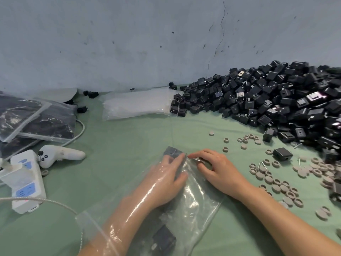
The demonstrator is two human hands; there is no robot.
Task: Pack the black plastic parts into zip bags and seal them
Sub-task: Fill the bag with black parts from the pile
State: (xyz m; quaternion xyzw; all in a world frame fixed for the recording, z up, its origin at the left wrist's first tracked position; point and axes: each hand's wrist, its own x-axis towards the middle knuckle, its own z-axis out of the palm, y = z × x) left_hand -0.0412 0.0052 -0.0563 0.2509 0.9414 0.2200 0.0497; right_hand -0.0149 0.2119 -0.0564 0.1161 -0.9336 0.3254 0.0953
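A clear zip bag (195, 206) lies on the green table in front of me. My left hand (166, 180) and forearm are inside it, and its fingers and thumb hold a black plastic part (171, 151) at the bag's far end. Outside the bag, my right hand (215, 169) pinches the bag's far corner beside that part. A second black part (163, 239) lies inside the bag near its open end. A big pile of black parts (276, 100) fills the right back of the table.
A stack of empty clear bags (138, 104) lies at the back centre. Filled bags (36, 117) are at the left, above a white power strip (27, 182), a white controller (60, 156) and cables. Several grey round caps (276, 182) and a loose black part (282, 154) lie at the right.
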